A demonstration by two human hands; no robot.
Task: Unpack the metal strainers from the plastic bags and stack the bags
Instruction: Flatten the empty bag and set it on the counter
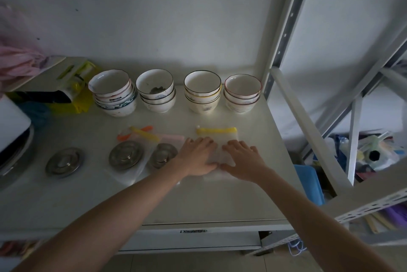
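Clear zip bag (pixel 222 150), yellow closure strip, lying flat on counter (pixel 198 201) right of strainers (pixel 126 157): thin, limp, likely slippery; left hand (pixel 196 157) and right hand (pixel 244 161) press it palms-down, fingers spread, nothing clasped; lift by closure strip.

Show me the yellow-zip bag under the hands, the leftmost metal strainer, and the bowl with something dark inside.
yellow-zip bag (pixel 217 131): head view, zip strip.
leftmost metal strainer (pixel 64 162): head view, centre.
dark-bottomed bowl (pixel 154 82): head view, inner wall.
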